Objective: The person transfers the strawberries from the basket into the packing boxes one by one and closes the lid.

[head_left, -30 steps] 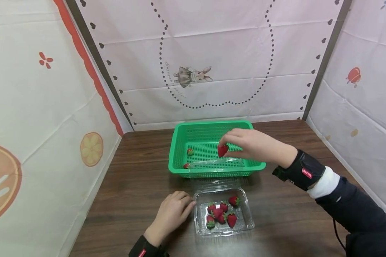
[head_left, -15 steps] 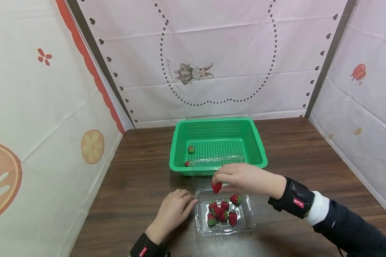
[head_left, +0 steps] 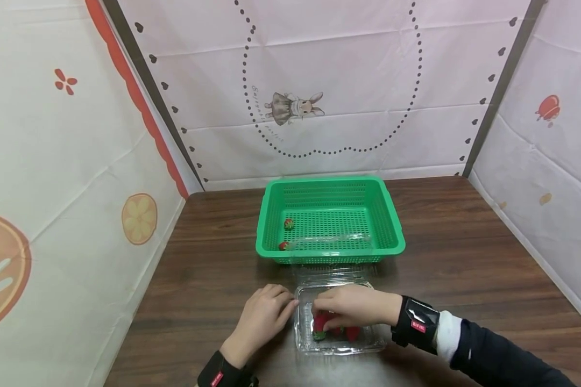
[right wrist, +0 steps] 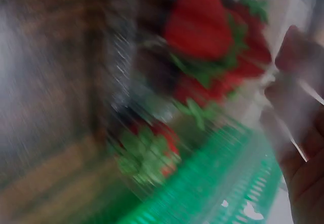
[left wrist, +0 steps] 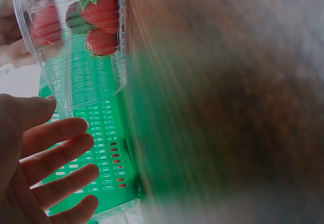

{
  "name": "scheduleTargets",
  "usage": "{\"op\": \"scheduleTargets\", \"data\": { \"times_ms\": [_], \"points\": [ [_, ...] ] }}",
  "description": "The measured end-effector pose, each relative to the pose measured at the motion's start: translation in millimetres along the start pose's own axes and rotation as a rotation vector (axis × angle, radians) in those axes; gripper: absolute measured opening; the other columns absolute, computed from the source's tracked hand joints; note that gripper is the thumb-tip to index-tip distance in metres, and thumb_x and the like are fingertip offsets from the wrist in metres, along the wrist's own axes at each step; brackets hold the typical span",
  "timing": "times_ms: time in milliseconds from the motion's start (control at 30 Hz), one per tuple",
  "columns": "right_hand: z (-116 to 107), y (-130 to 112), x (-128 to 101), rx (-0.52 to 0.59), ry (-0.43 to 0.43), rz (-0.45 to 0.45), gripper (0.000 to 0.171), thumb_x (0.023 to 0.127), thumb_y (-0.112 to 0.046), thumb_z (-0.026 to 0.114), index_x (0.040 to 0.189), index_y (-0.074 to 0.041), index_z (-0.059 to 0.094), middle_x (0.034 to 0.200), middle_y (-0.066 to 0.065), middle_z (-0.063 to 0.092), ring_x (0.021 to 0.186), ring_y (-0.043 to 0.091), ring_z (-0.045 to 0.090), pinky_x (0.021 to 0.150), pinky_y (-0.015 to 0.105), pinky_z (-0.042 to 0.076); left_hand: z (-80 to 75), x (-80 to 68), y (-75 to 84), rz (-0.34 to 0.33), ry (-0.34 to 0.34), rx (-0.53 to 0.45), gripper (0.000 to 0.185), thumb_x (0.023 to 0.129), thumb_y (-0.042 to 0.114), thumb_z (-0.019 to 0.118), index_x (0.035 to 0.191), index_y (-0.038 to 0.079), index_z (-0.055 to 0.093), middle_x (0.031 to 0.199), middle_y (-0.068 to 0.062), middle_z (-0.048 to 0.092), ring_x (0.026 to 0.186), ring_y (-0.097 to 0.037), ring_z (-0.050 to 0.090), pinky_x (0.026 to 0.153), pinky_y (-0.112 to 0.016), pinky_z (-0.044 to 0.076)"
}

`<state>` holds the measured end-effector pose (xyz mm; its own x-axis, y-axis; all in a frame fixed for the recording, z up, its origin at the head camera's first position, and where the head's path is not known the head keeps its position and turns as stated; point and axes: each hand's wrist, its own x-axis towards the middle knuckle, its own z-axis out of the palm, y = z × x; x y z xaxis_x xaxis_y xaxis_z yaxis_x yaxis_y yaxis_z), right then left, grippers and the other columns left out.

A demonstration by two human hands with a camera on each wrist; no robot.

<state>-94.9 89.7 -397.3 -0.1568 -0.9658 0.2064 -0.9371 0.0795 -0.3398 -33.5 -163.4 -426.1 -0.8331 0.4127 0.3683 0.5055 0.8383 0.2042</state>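
Note:
A clear plastic clamshell box [head_left: 339,350] holds several red strawberries [head_left: 352,333] with green leaves. My right hand [head_left: 351,305] reaches down inside the box, pinching a strawberry [left wrist: 45,24] that shows through the clear wall in the left wrist view. From the head view, that hand covers part of the pile. On the box's left side, my left hand [head_left: 266,317] rests on the table, its fingers relaxed and its fingertips right at the rim. The right wrist view is blurred, with strawberries close to my fingers.
Behind the box stands a green perforated basket [head_left: 392,220] with two strawberries in it, one of them a leafy strawberry [head_left: 289,224]. The box's raised clear lid [head_left: 329,244] leans over the basket's front rim. Printed cloth walls [head_left: 358,80] border the dark wooden table [head_left: 213,247].
My right hand has come from over the green basket toward me and down into the clear box, carrying a strawberry. My left hand stays beside the box.

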Motion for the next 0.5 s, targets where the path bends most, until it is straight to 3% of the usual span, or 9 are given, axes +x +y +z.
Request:
{"op": "scheduleTargets", "data": {
  "times_ms": [367,500],
  "points": [
    [21.7,6.8,4.8,-0.029,-0.051,0.016,0.032,0.098,-0.031,0.068,0.126,-0.016,0.065,0.107,-0.009,0.067,0.098,-0.001,0.061,0.085,0.014,0.049,6.1,-2.1,-0.1,0.0,0.006,-0.018,0.013,0.096,0.028,0.071,0.091,0.017,0.077,0.094,0.004,0.07,0.092,-0.015,0.065,0.081,-0.035,0.056],
    [24.3,7.3,8.6,-0.088,-0.064,0.029,0.031,0.099,-0.034,0.067,0.125,-0.017,0.066,0.106,-0.011,0.066,0.096,0.001,0.058,0.081,0.015,0.049,5.2,-2.3,0.3,-0.022,-0.011,-0.019,0.014,0.097,0.028,0.07,0.092,0.017,0.077,0.094,0.004,0.07,0.093,-0.014,0.064,0.082,-0.035,0.056]
  ]
}}
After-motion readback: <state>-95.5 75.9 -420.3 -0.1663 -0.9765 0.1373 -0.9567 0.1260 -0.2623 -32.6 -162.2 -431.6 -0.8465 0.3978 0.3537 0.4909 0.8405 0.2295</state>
